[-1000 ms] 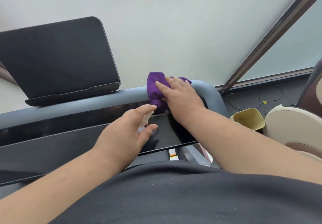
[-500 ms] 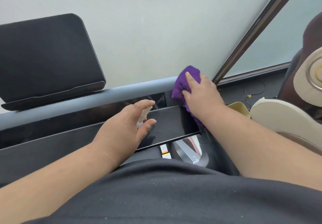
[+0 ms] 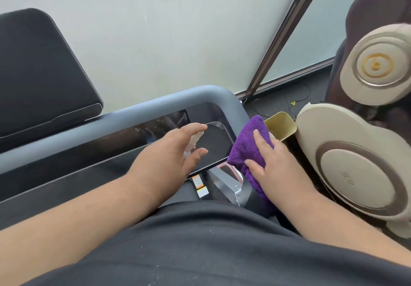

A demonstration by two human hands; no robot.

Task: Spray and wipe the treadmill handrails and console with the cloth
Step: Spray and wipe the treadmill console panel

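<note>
The right hand [image 3: 274,163] lies flat, fingers spread, pressing the purple microfibre cloth [image 3: 246,145] against the right side handrail [image 3: 243,193], just below the rounded corner where the grey front handrail [image 3: 155,105] bends toward the person. The left hand [image 3: 169,154] hovers over the glossy black console panel [image 3: 213,143], thumb and fingers curled round a small clear spray bottle [image 3: 192,143]; how much liquid it holds cannot be told.

By my reading, the wipe is now on the right-hand rail. Whether the front bar and console are already clean cannot be judged, since no wet streaks show. The upper black screen [image 3: 37,74] at far left and the left rail, out of view, probably remain.

Just beyond the cloth sits a yellow-beige open-topped bin [image 3: 283,125], its visible interior apparently bare. Next to it stands a brown and cream massage chair [image 3: 355,163], near the frosted window [image 3: 155,29].
</note>
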